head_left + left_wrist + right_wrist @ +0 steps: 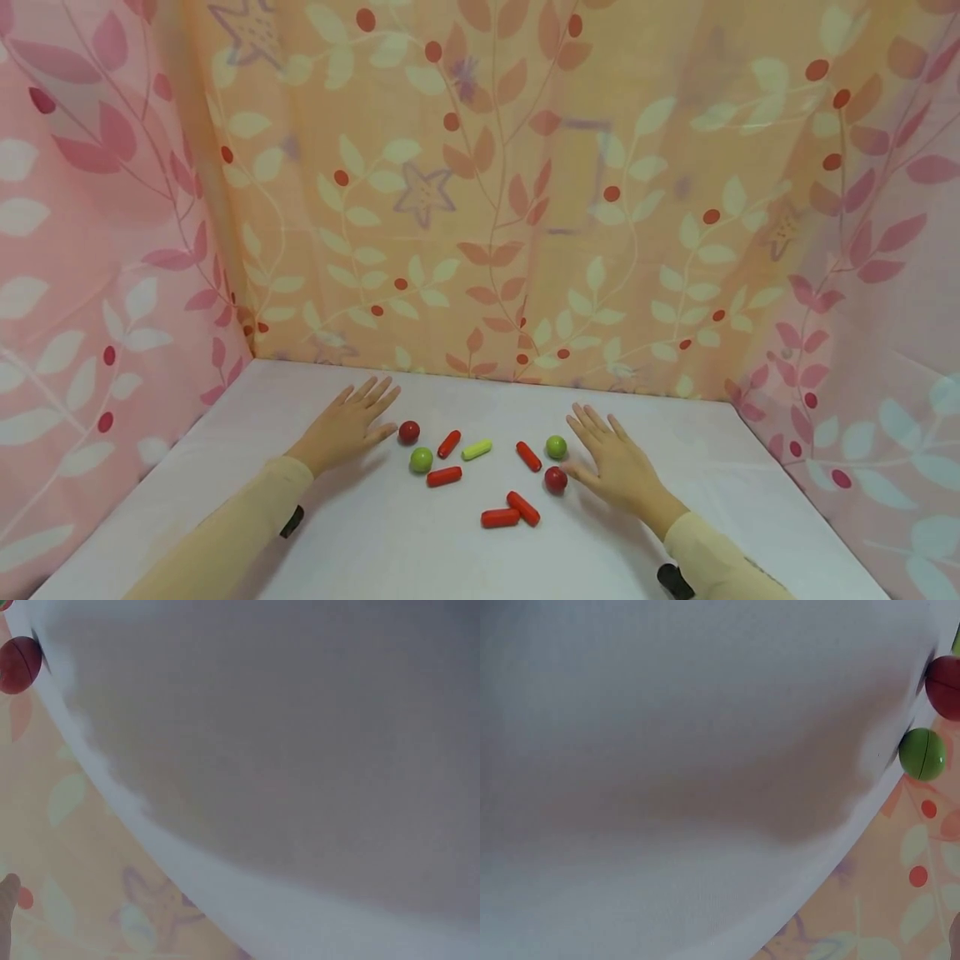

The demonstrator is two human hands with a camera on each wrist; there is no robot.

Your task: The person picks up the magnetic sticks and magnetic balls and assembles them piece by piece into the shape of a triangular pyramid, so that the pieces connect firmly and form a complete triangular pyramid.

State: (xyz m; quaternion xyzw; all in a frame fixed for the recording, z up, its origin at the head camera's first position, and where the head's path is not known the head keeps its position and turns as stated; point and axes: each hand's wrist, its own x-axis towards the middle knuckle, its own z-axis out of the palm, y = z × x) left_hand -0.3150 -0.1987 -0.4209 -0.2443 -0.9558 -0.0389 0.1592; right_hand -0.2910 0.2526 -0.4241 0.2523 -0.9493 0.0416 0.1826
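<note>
My left hand (347, 427) is held palm down with fingers spread, left of the small objects, and holds nothing. Nearest to it are a red ball (408, 432) by the thumb and a green ball (421, 460). On the other side, my right hand (621, 468) is spread out too and grips nothing. Its thumb reaches close to a second red ball (556, 480), with another green ball (556, 447) just behind. Dark seams show on the right-side red ball (945, 687) and green ball (922, 754) in the right wrist view.
Several red sticks (444, 477) and one yellow-green stick (477, 450) lie between the hands on a white table (420, 550). Two red sticks touch near the front, one a red stick (500, 518) lying crosswise. Patterned cloth (480, 208) encloses the table's back and sides.
</note>
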